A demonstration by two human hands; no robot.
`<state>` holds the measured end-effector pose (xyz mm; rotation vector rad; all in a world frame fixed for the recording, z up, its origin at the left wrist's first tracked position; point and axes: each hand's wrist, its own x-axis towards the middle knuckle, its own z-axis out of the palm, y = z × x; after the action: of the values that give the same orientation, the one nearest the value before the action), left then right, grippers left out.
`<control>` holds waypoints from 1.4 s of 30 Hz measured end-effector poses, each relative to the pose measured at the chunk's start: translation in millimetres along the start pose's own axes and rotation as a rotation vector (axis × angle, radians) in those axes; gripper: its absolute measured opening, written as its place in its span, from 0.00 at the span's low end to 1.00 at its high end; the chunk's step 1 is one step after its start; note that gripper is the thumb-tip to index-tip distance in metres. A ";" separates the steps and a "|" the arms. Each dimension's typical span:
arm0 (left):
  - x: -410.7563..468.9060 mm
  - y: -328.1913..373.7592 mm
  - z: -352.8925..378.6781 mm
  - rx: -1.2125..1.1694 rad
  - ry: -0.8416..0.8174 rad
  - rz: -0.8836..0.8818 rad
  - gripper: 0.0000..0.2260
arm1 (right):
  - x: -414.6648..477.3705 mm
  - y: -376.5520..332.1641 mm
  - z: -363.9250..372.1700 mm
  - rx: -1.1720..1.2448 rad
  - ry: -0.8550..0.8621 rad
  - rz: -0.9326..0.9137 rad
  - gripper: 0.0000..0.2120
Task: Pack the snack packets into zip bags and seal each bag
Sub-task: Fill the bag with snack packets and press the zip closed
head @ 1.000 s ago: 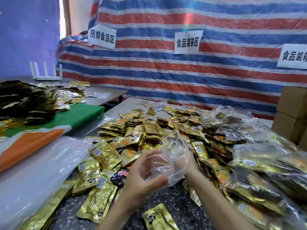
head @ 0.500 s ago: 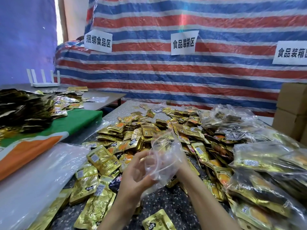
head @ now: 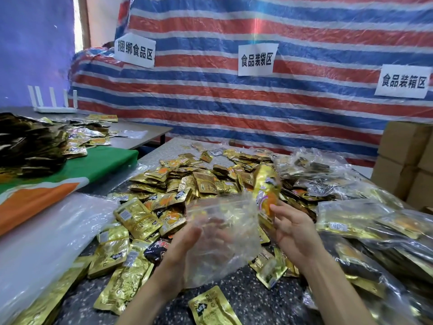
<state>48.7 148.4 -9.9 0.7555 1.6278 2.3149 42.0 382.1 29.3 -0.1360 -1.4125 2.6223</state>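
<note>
A red, white and blue striped tarp (head: pixel 234 109) hung across the back, three white paper signs (head: pixel 256 59) stuck to it. Left stood a purple wall (head: pixel 35 55), daylight showing in a narrow gap (head: pixel 76 19) beside it. Cardboard boxes (head: pixel 403 160) were stacked at right.

**Three Paper Signs Are Naming the Zones**

Three white paper signs are hanging on the red, white and blue striped tarp (head: pixel 210 95) behind the worktop (head: pixel 248 299), each carrying black Chinese characters. The left sign (head: pixel 135 52) is reading 捆绑食品区. The middle sign (head: pixel 257 59) is reading 食品装袋区. The right sign (head: pixel 403 81) is reading 食品装箱区.

The gold snack packets (head: pixel 138 216) on the worktop are bearing white barcode labels and dark logo patches, but their print is showing too small and blurred to read. The nearest packet (head: pixel 210 308) is showing a black patch with pale letters that cannot be made out.
</note>
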 end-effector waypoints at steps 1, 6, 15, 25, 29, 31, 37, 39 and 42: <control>-0.2 1.0 1.0 -0.010 -0.024 -0.020 0.42 | -5.8 -2.8 -0.6 0.043 -0.076 -0.025 0.21; -3.6 3.2 5.3 -0.016 -0.128 -0.074 0.36 | -22.9 -15.7 6.5 0.206 -0.182 -0.134 0.13; -2.7 3.5 4.9 0.096 -0.134 -0.082 0.38 | -33.6 -9.2 11.4 -0.367 -0.356 -0.184 0.16; -3.1 6.5 5.2 0.066 -0.054 -0.024 0.39 | -48.8 -13.2 4.5 -0.557 -0.471 0.011 0.22; 6.5 6.9 1.9 0.227 0.076 -0.003 0.14 | -50.3 -16.8 8.5 -0.679 -0.361 -0.120 0.19; 4.7 6.9 2.7 0.310 0.065 0.062 0.20 | -52.0 -17.0 10.7 -0.679 -0.340 -0.175 0.20; -2.6 0.3 7.0 0.353 0.102 0.210 0.15 | -56.1 -24.2 15.9 -0.677 -0.324 -0.250 0.28; -0.4 4.5 10.3 0.334 0.181 0.243 0.07 | -58.5 -30.1 16.7 -0.677 -0.309 -0.238 0.29; -0.4 9.4 13.2 0.326 0.248 0.288 0.07 | -60.3 -34.1 19.9 -0.678 -0.254 -0.239 0.24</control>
<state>57.0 155.5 2.1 0.8426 2.1733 2.4462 101.4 373.2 69.0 0.2808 -2.1941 1.9292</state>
